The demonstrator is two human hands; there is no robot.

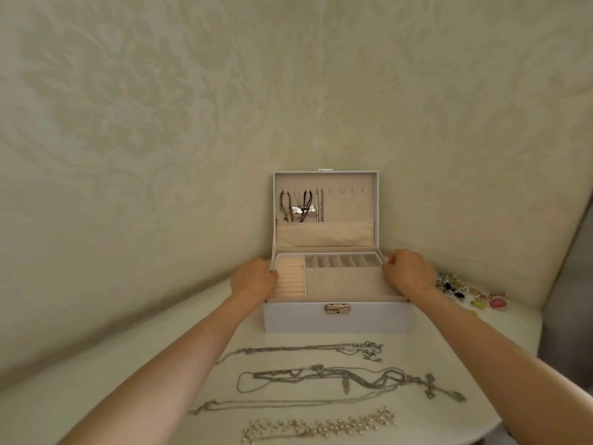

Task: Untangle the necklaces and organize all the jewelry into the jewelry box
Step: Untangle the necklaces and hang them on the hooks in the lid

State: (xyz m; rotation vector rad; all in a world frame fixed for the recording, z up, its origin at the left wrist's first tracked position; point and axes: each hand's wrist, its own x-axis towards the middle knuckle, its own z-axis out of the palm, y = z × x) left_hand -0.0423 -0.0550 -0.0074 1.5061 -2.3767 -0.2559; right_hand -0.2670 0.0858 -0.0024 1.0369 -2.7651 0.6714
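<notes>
jewelry box (pixel 337 319), white, centre of frame on a white table (pixel 96 380), metal clasp (pixel 337 308) on its front wall facing the camera. lid (pixel 353 207) open, standing upright against the patterned wall (pixel 192 107). on the lid's inner face, left part: a few dark cords and thin chains hang from hooks, one with a silver bow pendant (pixel 300 211); their lower ends drop behind a beige pocket (pixel 324 234) across the lid's lower half. top tray (pixel 343 281) sits in the box mouth: ring rolls (pixel 290 279) at left, a row of small compartments (pixel 343 261) along the back, one wide compartment in front. left hand (pixel 255 279) grasps the tray's left edge, fingers curled over it; right hand (pixel 407 271) grasps the right edge likewise. cannot tell whether the tray is lifted or seated. in front of the box, lower centre of frame, laid crosswise: a silver chain necklace (pixel 305 350), below it a tangled bunch of chains (pixel 337 377) with a cross pendant (pixel 430 385) at its right end, then a long thin chain (pixel 288 404), then a pearl necklace (pixel 321 427) nearest the camera. right of the box, just beside the right wrist: a cluster of small jewelry pieces (pixel 462 289), types too small to tell.
</notes>
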